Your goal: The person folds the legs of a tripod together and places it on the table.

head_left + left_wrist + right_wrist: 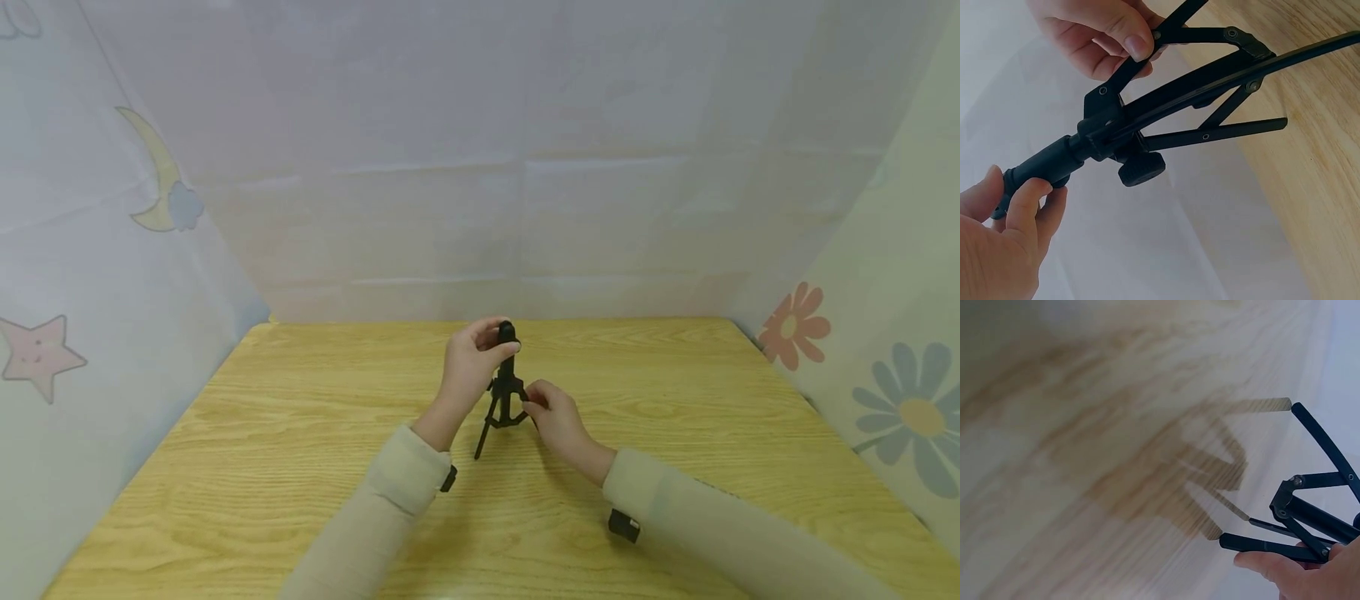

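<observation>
A small black tripod (pixel 507 371) stands upright on the table with its legs spread. My left hand (pixel 467 362) grips the top of its centre column, the thumb in front and the fingers around the back. Lower down, my right hand (pixel 558 423) pinches one leg between thumb and fingers, close to the hinged brace. In the left wrist view, a round knob (pixel 1141 169) sticks out from the collar where the legs join. The right wrist view shows a leg (pixel 1266 547) held by the right hand, with the leg tips meeting their reflections on the tabletop.
The wood-grain table (pixel 300 400) runs back to a pale cloth backdrop (pixel 450 233). Printed side cloths, one with a moon (pixel 157 167) and one with flowers (pixel 918 417), border it. Black wrist cameras (pixel 624 526) sit under the sleeves.
</observation>
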A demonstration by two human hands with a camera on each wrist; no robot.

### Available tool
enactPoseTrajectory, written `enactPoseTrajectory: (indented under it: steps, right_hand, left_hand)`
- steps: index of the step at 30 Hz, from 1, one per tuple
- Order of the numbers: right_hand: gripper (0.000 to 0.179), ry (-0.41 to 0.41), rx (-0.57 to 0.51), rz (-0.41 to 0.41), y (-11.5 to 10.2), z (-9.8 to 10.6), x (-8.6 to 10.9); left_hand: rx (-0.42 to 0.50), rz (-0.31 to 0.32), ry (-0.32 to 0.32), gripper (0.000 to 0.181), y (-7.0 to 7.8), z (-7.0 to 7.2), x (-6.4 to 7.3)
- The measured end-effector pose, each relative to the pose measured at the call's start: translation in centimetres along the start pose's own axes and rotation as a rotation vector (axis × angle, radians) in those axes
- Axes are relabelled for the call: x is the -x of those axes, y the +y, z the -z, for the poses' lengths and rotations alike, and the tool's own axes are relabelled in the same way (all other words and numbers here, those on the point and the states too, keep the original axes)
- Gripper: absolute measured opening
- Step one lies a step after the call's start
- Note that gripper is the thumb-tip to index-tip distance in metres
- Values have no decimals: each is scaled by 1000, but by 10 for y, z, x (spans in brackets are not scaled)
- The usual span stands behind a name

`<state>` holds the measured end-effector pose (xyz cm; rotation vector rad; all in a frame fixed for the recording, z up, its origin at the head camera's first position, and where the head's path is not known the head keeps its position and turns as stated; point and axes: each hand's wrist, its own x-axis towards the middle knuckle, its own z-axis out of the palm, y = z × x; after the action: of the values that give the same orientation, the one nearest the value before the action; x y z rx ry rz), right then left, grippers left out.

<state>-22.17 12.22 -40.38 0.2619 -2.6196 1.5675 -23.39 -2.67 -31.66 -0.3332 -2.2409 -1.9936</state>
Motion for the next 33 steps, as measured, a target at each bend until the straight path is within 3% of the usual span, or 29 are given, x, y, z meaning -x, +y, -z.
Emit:
enactPoseTrajectory:
  steps: [23,28,33]
  right_hand:
    - [4,-22,-86,-2,0,2,-4]
    - [6,-26,-186,32,3,2,-5]
    - [10,-30,-220,106,5,3,-4]
  left_hand:
    - [66,-66,92,38,-3,-11,7]
    - [95,-80,107,38,-4,-14,9]
    - [89,-85,133,37,-4,-17,9]
